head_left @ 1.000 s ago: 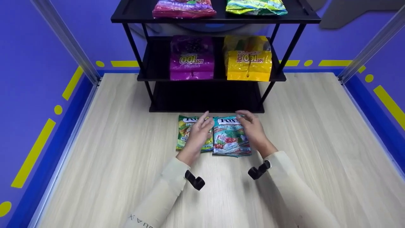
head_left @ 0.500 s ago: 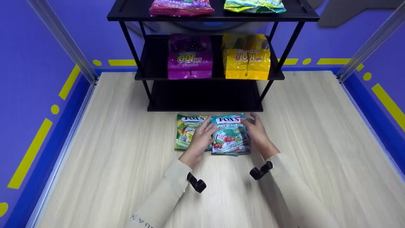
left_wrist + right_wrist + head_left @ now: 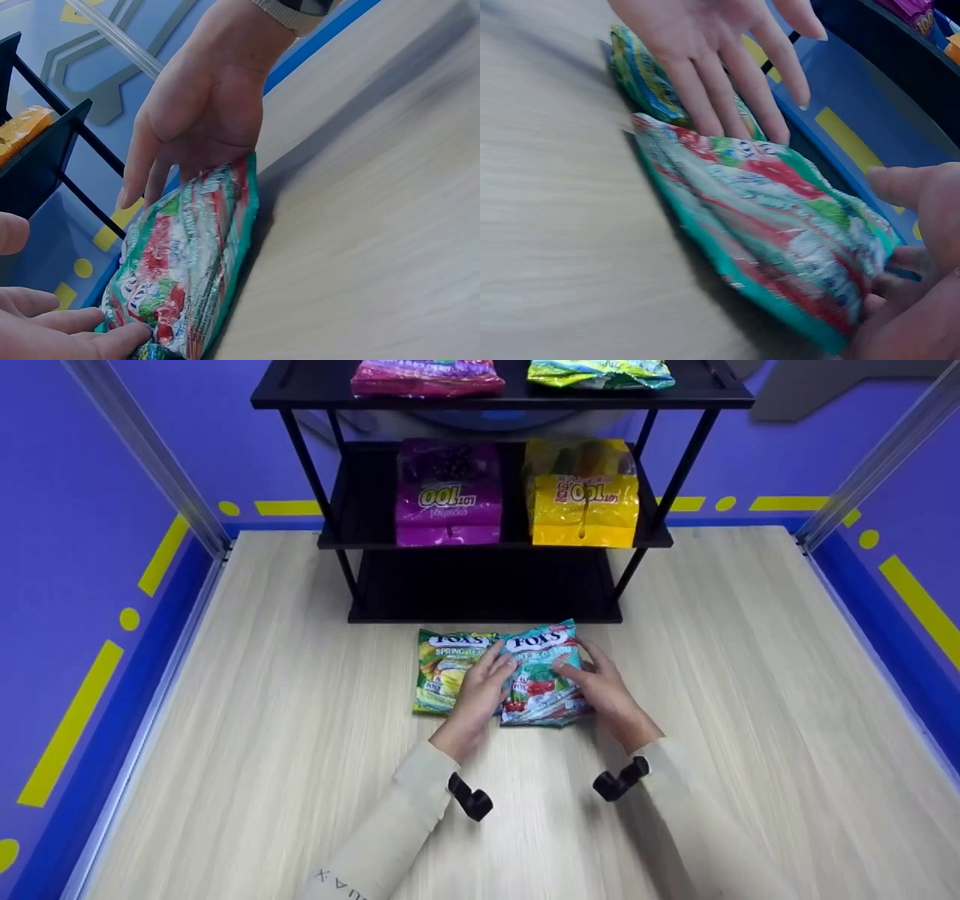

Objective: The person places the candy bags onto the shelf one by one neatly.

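Note:
A teal FOX'S candy bag (image 3: 541,679) lies on the table between the two hands, its right side tilted up in the wrist views. My right hand (image 3: 609,694) holds its right edge, fingers tucked beneath and partly hidden, thumb over the top. The straight fingers of my left hand (image 3: 480,690) touch the bag's left edge, as the right wrist view also shows. Beside it, partly under the left hand, lies a green and yellow FOX'S candy bag (image 3: 442,671).
Behind the bags stands a black tiered shelf (image 3: 487,589). A purple bag (image 3: 448,502) and a yellow bag (image 3: 585,510) sit on its middle tier. Up top are a pink bag (image 3: 427,379) and a yellow-green bag (image 3: 600,373). Blue walls (image 3: 67,547) enclose the table (image 3: 285,697).
My right hand has come down onto the teal candy bag's right edge, and that side has risen and turned slightly. My left hand has shifted a little right, against the bag's left edge.

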Motion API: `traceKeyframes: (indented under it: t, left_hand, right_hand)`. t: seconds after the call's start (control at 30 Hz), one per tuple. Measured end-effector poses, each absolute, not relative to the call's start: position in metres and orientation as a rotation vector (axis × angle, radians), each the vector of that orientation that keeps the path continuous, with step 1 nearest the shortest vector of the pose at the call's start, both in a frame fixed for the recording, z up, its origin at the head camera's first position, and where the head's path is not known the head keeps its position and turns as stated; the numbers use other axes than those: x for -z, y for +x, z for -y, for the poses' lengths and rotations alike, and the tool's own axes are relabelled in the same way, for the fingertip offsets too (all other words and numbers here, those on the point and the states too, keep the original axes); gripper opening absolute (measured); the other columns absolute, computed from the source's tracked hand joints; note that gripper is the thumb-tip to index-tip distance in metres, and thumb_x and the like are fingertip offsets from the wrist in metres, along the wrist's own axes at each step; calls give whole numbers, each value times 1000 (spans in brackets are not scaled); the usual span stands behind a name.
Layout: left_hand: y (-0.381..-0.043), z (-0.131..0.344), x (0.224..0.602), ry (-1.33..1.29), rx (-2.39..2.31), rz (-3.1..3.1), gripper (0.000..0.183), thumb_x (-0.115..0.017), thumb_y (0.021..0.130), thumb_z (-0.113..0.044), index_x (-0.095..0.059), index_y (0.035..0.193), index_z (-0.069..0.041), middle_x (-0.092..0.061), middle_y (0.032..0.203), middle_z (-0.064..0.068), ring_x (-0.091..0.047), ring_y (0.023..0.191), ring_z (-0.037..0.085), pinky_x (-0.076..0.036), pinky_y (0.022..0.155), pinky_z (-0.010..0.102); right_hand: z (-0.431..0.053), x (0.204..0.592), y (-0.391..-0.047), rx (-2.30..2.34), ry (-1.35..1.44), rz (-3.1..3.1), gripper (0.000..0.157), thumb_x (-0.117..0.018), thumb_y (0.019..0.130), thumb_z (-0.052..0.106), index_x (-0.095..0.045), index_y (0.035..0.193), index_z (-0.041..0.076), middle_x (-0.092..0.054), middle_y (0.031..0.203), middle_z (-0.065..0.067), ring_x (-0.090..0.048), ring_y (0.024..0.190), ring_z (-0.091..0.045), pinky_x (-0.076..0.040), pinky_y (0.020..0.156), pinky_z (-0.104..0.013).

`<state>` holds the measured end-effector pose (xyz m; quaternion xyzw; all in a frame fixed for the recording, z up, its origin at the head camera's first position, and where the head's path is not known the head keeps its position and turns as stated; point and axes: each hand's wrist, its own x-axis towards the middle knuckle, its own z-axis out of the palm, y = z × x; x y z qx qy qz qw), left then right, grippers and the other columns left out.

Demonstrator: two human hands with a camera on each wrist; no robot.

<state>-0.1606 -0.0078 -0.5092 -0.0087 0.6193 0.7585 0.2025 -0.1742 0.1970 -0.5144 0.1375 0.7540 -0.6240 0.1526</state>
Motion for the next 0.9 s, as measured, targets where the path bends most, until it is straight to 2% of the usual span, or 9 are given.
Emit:
traceKeyframes:
  t: [0.1,0.17,0.23,0.43,0.53,0.63,0.73,0.83,0.9]
  left_hand:
    - [-161,6,508,-30,-2130,-1727,58,-46,102,-29,-22,155,-21,-29,159,8,-32,145,25,-26,120,44]
    - [-161,4,509,-20,-2137,-1735,58,-46,102,-28,-22,155,-20,-30,158,9,-33,145,25,-27,120,43]
    - [-161,1,509,6,-2146,-1762,59,-46,102,-27,-22,155,-17,-29,158,11,-33,144,26,-27,120,42]
    - [-159,-4,510,63,-2153,-1936,60,-50,101,-20,-23,153,-6,-28,158,16,-27,147,29,-26,121,41]
    - [-159,-9,513,30,-2132,-1982,61,-53,99,-20,-26,151,-5,-34,154,18,-32,144,31,-30,119,41]
    - [-160,-14,517,-29,-2139,-1922,62,-58,97,-24,-30,150,-7,-45,147,17,-46,135,29,-40,113,38]
    - [-161,-19,521,-94,-2217,-1757,59,-61,96,-25,-35,147,-9,-56,136,18,-62,115,26,-53,98,38]
    - [-160,-22,523,-151,-2294,-1610,54,-62,95,-22,-39,144,-12,-58,128,16,-67,100,21,-59,87,36]
    - [-161,-24,523,-169,-2320,-1584,52,-62,95,-20,-41,142,-14,-58,125,16,-67,96,20,-60,83,35]
  right_hand:
    - [-194,517,-171,1781,374,-2197,81,-63,94,23,-11,157,26,-46,145,-19,-62,102,-18,-51,84,-24]
    - [-193,518,-170,1789,392,-2230,82,-63,93,17,-12,157,24,-51,139,-20,-63,97,-17,-52,78,-22]
    - [-193,518,-170,1810,423,-2243,81,-63,93,13,-14,157,23,-52,137,-20,-63,99,-18,-53,77,-22]
    - [-199,509,-170,1904,469,-2228,72,-61,95,14,-21,155,18,-50,140,-15,-60,104,-16,-52,80,-20]
    - [-201,503,-171,1978,455,-2192,70,-60,95,15,-22,155,18,-51,140,-15,-61,103,-15,-54,79,-20]
    - [-202,496,-171,2003,458,-2173,70,-59,96,18,-20,155,18,-48,144,-11,-58,107,-13,-53,81,-18]
    - [-202,492,-172,2021,473,-2155,70,-59,97,20,-20,155,18,-45,147,-10,-55,111,-14,-50,83,-17]
    - [-201,490,-175,2035,485,-2143,69,-59,97,21,-21,155,17,-45,148,-9,-55,112,-13,-50,84,-16]
    - [-200,489,-177,2044,481,-2140,69,-59,97,21,-21,155,17,-46,148,-10,-56,110,-12,-50,84,-16]
